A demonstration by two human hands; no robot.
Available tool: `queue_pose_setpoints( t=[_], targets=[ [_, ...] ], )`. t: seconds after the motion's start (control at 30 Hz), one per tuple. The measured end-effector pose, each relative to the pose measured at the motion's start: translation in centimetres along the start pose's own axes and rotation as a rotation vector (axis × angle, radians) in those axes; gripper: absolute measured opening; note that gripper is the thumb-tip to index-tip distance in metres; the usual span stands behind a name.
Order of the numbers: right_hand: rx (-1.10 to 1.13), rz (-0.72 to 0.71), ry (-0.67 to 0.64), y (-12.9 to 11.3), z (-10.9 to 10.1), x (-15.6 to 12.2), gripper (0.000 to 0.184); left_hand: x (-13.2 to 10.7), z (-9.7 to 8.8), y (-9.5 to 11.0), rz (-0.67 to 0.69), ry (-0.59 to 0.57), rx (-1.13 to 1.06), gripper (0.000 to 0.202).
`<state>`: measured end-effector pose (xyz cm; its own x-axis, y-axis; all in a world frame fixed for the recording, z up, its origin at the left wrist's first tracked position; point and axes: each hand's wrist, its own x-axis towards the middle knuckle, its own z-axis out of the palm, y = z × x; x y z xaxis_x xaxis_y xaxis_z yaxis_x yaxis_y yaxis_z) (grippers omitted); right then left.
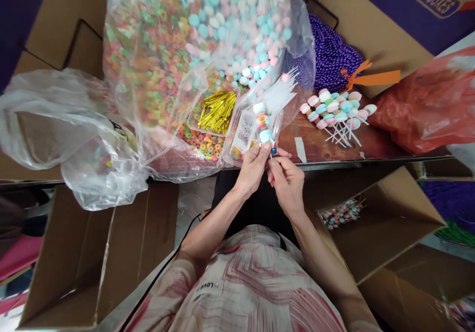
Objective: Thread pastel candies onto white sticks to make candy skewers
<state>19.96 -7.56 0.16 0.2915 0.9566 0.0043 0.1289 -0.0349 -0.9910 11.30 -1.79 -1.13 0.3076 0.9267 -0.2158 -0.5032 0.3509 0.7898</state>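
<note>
I see both hands raised together at the near edge of the brown wooden worktop (374,144). The left hand (252,166) has its fingers pinched on the lower end of a candy skewer of stacked white, pink and blue sweets (264,124); the right hand (287,181) grips the skewer's thin white stick just below — fingers narrow, closed round it. The skewer stands nearly upright, over a small clear plastic tray (243,136).

- Behind the tray: a large clear plastic bag of multicoloured ring candies and pastel round sweets (193,40).
- Beside the tray: a bundle of gold twist ties (218,110).
- Further right, well apart from the hands: a pile of finished pastel candy skewers (339,110).
- Below the worktop edge: an open brown cardboard box (386,218) — more skewers lie inside it.
</note>
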Motion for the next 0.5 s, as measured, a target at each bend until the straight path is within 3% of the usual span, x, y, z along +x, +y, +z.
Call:
queue_pose_setpoints(
  t=[0.2, 0.37, 0.5],
  targets=[
    [0.124, 0.098, -0.055, 1.3, -0.8, -0.8, 0.027, -0.1, -0.1, 0.5, -0.062, -0.033, -0.001, 0.046],
    [0.192, 0.039, -0.015, 1.6, -0.8, -0.5, 0.031, -1.2, -0.5, 1.6, -0.078, -0.132, 0.16, 0.045],
    [0.109, 0.0, -0.071, 0.7, -1.0, -0.1, 0.027, -1.2, -1.3, 3.3, -0.106, -0.177, 0.05, 0.043]
  ],
)
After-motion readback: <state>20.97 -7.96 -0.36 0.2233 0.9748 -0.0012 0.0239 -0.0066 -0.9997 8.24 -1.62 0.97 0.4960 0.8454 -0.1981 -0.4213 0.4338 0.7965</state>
